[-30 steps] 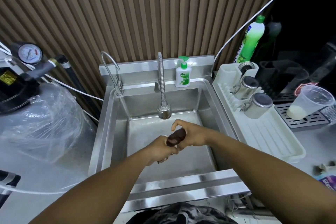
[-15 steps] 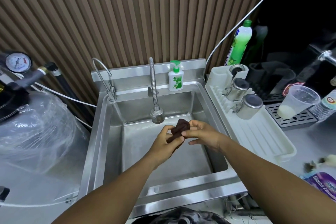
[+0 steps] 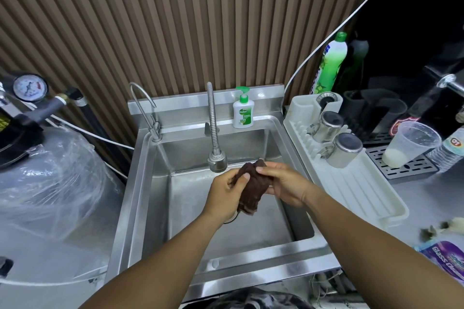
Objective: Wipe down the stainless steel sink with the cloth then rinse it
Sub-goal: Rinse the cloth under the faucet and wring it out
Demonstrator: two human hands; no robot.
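Above the basin of the sink [image 3: 140, 183], just under the head of the bendable tap [image 3: 217, 162], the left hand [image 3: 226, 195] and the right hand [image 3: 288, 184] hold the brown cloth [image 3: 251, 189] between them. The cloth is no longer the tight twisted roll of a second ago. It is loosened now and held higher, and its lower end hangs free. The left hand curls its fingers around the left side of the cloth, thumb on top. The right hand pinches the upper right edge. I judge that the wringing is finished and the cloth is being opened. No water shows at the tap.

From the left:
- a round tank [image 3: 50, 178] under crinkled clear film
- the sink, of brushed steel with flat walls and a dull shine
- the tap, with its ribbed metal hose
- the cloth, which looks thick, soft and damp
- a white plastic soap bottle [image 3: 242, 114] with a green pump, on the back ledge
- a white ribbed drying rack [image 3: 356, 195] on the worktop, with two smooth steel cups [image 3: 347, 149] leaning in it
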